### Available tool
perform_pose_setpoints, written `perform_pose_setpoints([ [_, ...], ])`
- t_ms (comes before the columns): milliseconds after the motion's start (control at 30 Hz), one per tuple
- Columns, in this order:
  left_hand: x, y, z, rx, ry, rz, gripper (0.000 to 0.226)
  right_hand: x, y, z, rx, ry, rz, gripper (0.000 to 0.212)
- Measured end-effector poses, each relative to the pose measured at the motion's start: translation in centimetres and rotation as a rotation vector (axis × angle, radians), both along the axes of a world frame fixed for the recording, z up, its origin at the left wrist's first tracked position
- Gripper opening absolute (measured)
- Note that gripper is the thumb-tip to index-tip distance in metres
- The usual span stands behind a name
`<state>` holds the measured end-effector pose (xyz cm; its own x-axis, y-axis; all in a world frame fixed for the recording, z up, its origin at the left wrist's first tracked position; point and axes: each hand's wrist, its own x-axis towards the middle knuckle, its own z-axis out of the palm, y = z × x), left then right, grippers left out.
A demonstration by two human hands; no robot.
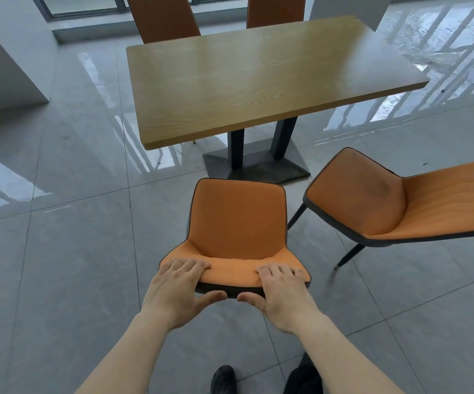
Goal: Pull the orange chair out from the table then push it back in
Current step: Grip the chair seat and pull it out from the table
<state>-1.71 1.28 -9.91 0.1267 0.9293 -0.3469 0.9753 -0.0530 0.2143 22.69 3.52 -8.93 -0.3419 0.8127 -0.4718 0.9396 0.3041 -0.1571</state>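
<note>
An orange chair [237, 220] with dark trim stands on the tiled floor right in front of me, its seat pointing at the wooden table [258, 78]. The seat's front edge lies short of the table's near edge, beside the dark pedestal base [258, 166]. My left hand [177, 288] grips the top of the backrest on its left side, fingers over the orange front and thumb on the dark rear. My right hand [279, 291] grips the right side of the backrest top the same way.
A second orange chair [386, 203] stands close on the right, turned sideways, its thin black legs [349, 254] near my chair. Two more orange chairs [164, 18] sit at the table's far side. A white wall block [5, 66] is at left. My dark shoe [223, 379] is below.
</note>
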Motion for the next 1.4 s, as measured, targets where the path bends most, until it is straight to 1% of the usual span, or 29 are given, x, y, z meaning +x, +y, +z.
perform_pose_setpoints([
  [67, -0.3, 0.8, -0.2, 0.004, 0.004, -0.002, 0.097, -0.4, 0.8, 0.2, -0.019, 0.001, -0.004, 0.1],
  [167, -0.6, 2.1, -0.3, 0.009, 0.015, -0.002, 0.1, -0.7, 2.1, 0.4, -0.033, 0.001, -0.007, 0.1],
  [267, -0.8, 3.3, -0.2, 0.025, 0.011, 0.0, 0.099, -1.0, 3.4, 0.4, -0.035, 0.006, -0.006, 0.101],
  [533, -1.9, 8.0, -0.5, 0.043, 0.011, -0.006, 0.096, -2.1, 8.0, 0.0, -0.024, 0.006, -0.009, 0.095],
  [700, -2.5, 10.9, -0.5, 0.058, 0.009, -0.012, 0.09, -2.6, 10.7, -0.1, -0.011, 0.014, -0.015, 0.097],
  [900, -2.5, 14.1, -0.4, 0.062, -0.009, -0.009, 0.088, -2.7, 14.0, -0.5, -0.003, 0.014, -0.017, 0.102],
  [1167, -2.3, 17.6, -0.8, 0.081, -0.009, -0.021, 0.094, -2.6, 17.7, -0.9, 0.009, 0.007, -0.018, 0.097],
  [1267, -2.2, 18.7, -0.9, 0.081, -0.021, -0.017, 0.091, -2.5, 18.9, -1.1, 0.018, 0.006, -0.015, 0.094],
  [1400, -2.1, 20.5, -1.0, 0.081, -0.029, -0.005, 0.089, -2.6, 20.6, -1.2, 0.054, 0.001, -0.025, 0.099],
])
